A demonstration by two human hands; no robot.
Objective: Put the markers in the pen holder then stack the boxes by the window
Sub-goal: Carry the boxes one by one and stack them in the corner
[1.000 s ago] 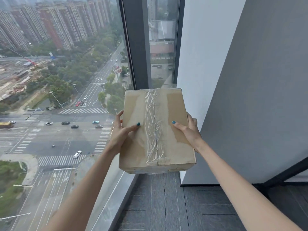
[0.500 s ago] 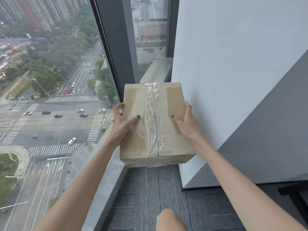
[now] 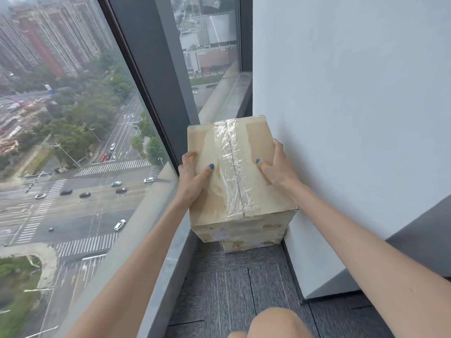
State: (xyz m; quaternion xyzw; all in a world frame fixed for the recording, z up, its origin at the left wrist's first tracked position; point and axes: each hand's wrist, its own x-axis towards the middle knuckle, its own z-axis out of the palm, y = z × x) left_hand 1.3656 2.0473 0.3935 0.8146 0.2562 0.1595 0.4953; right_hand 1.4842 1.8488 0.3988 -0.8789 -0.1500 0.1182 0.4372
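Nearest, at the bottom edge of the view: a bare knee above grey ribbed carpet floor. Two bare forearms reaching forward from the lower corners, converging on a cardboard box.

Left hand clamped on the box's left side, thumb laid flat across the top face, fingers curled over the left edge. Right hand mirrored on the right side, thumb on top, fingers wrapped down the right edge, close to the white wall. Both hands pressed inward against the box, gripping it between them. Teal polish on both thumbnails.

Top face of the box sealed along its centre seam with wrinkled clear tape. Brown patches either side of the tape where the surface paper is torn. Front face scuffed, with a small pale label.

Under the held box, a lower box, only its front edge showing, on the floor in the corner between the wall and the window sill. Whether the upper box already rests on it or sits just above cannot be told.

Beyond, a dark window frame running upward, glass panes either side. Far below through the glass: a street crossing with cars, trees, tall apartment blocks.
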